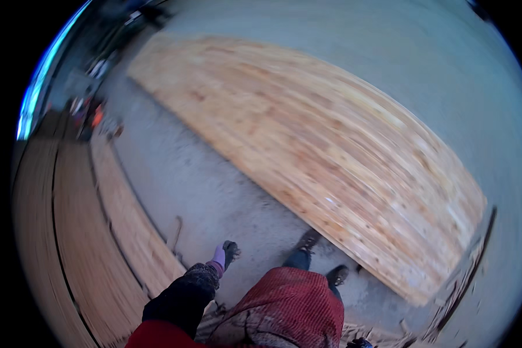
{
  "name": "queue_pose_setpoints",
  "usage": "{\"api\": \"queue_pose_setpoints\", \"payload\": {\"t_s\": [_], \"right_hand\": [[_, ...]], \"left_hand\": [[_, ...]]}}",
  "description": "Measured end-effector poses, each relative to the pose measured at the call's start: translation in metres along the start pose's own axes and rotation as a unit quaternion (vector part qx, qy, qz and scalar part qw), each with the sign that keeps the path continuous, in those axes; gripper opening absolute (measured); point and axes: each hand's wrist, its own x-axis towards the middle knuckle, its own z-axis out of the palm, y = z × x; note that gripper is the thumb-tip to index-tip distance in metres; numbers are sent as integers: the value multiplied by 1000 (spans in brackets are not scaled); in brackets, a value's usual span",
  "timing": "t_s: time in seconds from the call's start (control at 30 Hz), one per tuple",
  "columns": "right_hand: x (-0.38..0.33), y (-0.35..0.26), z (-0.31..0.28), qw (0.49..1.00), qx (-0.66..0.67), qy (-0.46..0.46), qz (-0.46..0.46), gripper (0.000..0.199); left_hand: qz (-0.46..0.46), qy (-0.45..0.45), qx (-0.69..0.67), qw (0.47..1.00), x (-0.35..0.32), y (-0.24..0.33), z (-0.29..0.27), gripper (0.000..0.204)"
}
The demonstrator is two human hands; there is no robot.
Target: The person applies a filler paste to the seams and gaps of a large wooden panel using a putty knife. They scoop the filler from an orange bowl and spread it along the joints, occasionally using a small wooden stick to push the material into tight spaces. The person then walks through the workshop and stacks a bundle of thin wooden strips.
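My left hand [231, 253], in a purple and dark glove, hangs over the grey floor, left of my boots. Its small, blurred fingers look somewhat bent, and I see nothing held in them. A small dark shape at the lower edge, probably my right hand [359, 343] in a glove, is mostly cut off, so its fingers cannot be read. In front of me lies a large wooden panel [307, 139] made of many strips side by side, with knots and streaks. Its near edge runs just past the toes of my boots [308, 239]. Neither hand touches it.
Long wooden boards [93, 232] lie side by side at the left, with dark gaps between them. A thin bent stick or hook [177, 232] is beside them. Wood scraps [452, 284] and a long dark strip lie at the lower right. Blurred clutter with an orange item [98, 116] stands far left.
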Motion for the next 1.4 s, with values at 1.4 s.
{"api": "queue_pose_setpoints", "payload": {"t_s": [1.4], "right_hand": [[-293,-12,1623,356,-810,-179,-430,23]], "left_hand": [[-40,233,-727,645,180,93,-904,18]]}}
